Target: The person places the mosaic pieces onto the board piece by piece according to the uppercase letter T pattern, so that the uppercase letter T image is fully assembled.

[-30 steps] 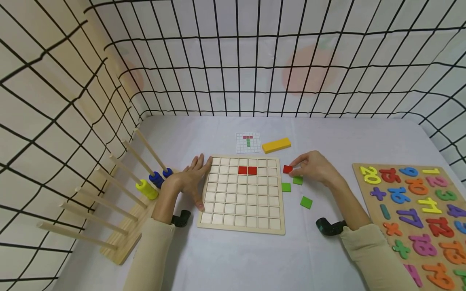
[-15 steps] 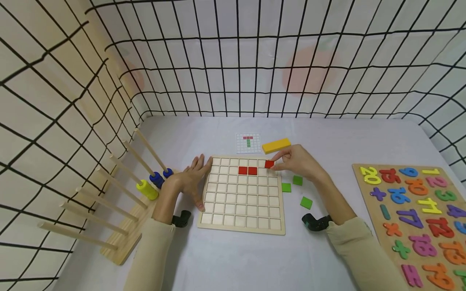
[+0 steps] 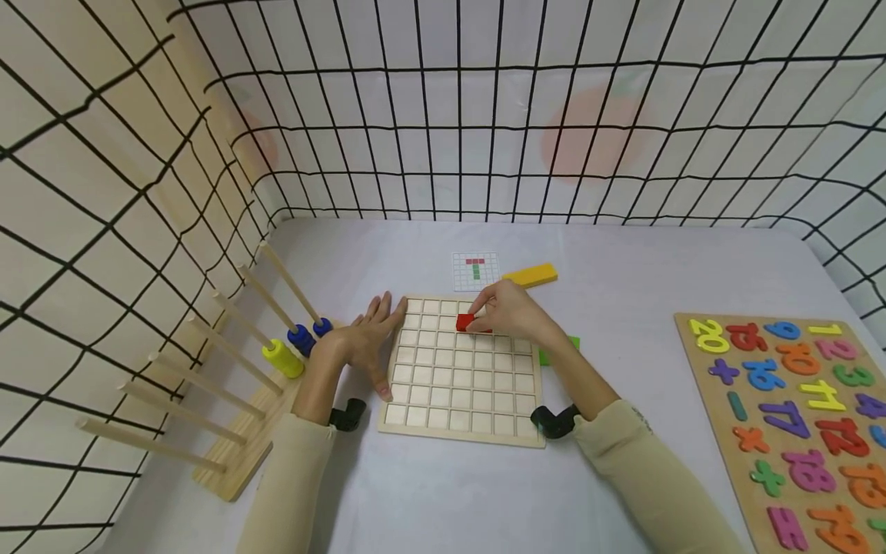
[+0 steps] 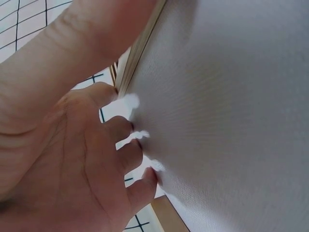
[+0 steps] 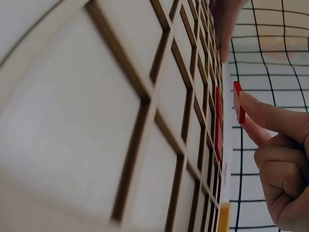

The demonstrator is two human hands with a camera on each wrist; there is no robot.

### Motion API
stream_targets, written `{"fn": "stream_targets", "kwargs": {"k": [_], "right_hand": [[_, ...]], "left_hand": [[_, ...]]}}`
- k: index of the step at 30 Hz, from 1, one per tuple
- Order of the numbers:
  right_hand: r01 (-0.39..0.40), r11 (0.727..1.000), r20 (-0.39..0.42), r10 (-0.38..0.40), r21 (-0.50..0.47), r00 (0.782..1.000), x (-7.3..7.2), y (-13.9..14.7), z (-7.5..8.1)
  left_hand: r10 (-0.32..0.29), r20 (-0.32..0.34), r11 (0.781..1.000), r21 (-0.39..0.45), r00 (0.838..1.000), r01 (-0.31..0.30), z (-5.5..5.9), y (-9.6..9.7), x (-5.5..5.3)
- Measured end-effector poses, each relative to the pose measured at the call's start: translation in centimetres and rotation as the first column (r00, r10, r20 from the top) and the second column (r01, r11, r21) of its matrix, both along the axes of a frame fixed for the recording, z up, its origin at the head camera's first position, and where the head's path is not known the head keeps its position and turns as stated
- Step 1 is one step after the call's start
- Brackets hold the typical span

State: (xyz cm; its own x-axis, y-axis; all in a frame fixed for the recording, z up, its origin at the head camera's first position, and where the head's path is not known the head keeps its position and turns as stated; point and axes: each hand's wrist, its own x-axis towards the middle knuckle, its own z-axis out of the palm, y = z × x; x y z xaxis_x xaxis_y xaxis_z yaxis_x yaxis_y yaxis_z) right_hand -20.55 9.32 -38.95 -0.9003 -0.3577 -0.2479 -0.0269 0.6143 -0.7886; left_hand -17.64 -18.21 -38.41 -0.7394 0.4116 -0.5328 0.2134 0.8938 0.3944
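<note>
My right hand (image 3: 515, 312) pinches a small red square tile (image 5: 239, 102) between thumb and fingertip, with the other fingers curled in. In the right wrist view the tile stands clear of the wooden grid board (image 3: 429, 377). Two more red tiles (image 5: 218, 121) lie side by side in its cells; from the head view the hand and held tile largely cover them. Along the board's left edge rests my left hand (image 3: 364, 344), fingers spread, thumb and index finger touching the rim. In the left wrist view its fingertips meet the white cloth beside the board side (image 4: 137, 53).
Behind the board lie a pattern card (image 3: 475, 271) and a yellow block (image 3: 533, 275). Green tiles (image 3: 574, 342) are partly hidden by my right forearm. A peg stand with rings (image 3: 238, 454) is at left, a number puzzle board (image 3: 751, 419) at right. Black mesh (image 3: 450, 175) encloses the table.
My right hand has carried the red tile leftward from beside the board to over the red tiles in the grid. My left hand has stayed at the board's left edge.
</note>
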Motion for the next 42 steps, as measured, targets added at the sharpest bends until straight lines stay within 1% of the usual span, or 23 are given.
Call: {"fn": "stream_targets", "kwargs": {"k": [3,8,10,15,19,23,29,34,42], "right_hand": [[-0.006,1.000,-0.014,0.006,0.017,1.000,0.0,-1.0,0.0],[0.002,0.999,0.009,-0.002,0.038,1.000,-0.1,-2.3,-0.1],[0.008,0.999,0.017,-0.009,0.043,1.000,-0.2,-2.7,-0.1],[0.016,0.998,0.009,-0.016,0.062,1.000,-0.4,-3.2,-0.3],[-0.002,0.997,0.000,0.002,0.080,1.000,-0.5,-3.2,-0.3],[-0.028,0.995,-0.026,0.031,0.095,0.999,-0.5,-3.3,-0.2],[-0.058,0.993,-0.050,0.063,0.100,0.997,-0.4,-3.6,0.0],[-0.039,0.995,-0.052,0.044,0.087,0.998,-0.4,-3.6,-0.1],[0.035,0.998,-0.056,-0.032,0.048,0.998,-0.5,-3.4,-0.8]], "left_hand": [[0.000,-0.001,1.000,-0.006,1.000,0.000,-0.1,0.1,0.0],[0.002,-0.004,1.000,-0.017,1.000,-0.002,-0.1,0.1,0.0],[0.003,-0.006,1.000,-0.020,1.000,-0.003,-0.1,0.1,0.0],[0.005,-0.008,1.000,-0.021,1.000,-0.005,0.0,0.1,-0.1],[0.009,-0.004,1.000,-0.017,1.000,-0.009,0.1,0.2,0.0],[0.011,-0.002,1.000,-0.017,1.000,-0.011,0.2,0.2,0.0],[0.007,-0.001,1.000,-0.020,1.000,-0.007,0.2,0.1,-0.1],[-0.006,-0.003,1.000,-0.022,1.000,0.006,0.2,0.1,-0.1],[0.005,0.007,1.000,-0.016,1.000,-0.005,0.1,0.1,-0.1]]}}
